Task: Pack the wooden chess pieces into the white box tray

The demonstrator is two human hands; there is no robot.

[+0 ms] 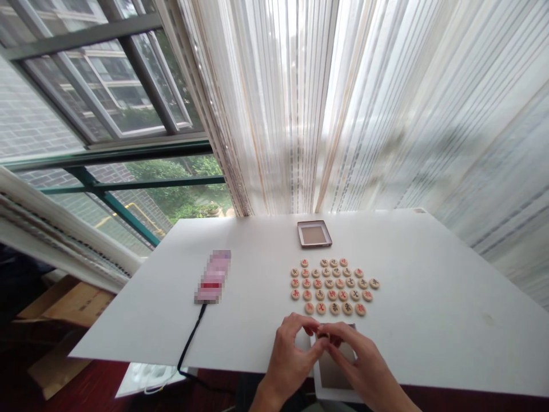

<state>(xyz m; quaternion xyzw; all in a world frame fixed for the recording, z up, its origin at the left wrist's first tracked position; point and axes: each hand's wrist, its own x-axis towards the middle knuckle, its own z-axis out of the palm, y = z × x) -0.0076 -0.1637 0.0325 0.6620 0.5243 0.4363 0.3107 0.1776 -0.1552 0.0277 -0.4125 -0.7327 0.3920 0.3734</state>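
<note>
Several round wooden chess pieces point(333, 284) with red or black characters lie in rows on the white table point(429, 297). My left hand point(291, 357) and my right hand point(360, 360) meet near the table's front edge, fingers pinched together on a small piece point(322, 333) between them. They hover over a shallow square box point(334, 369) at the table's front edge, partly hidden under my hands. A matching square lid or tray point(314, 233) with a dark rim lies behind the rows.
A pink phone-like device point(213, 276) lies on the table's left part, its black cable point(191, 337) running off the front edge. Striped sheer curtains point(364, 103) hang behind the table, and a window point(107, 114) is at left. Cardboard boxes point(64, 297) sit on the floor.
</note>
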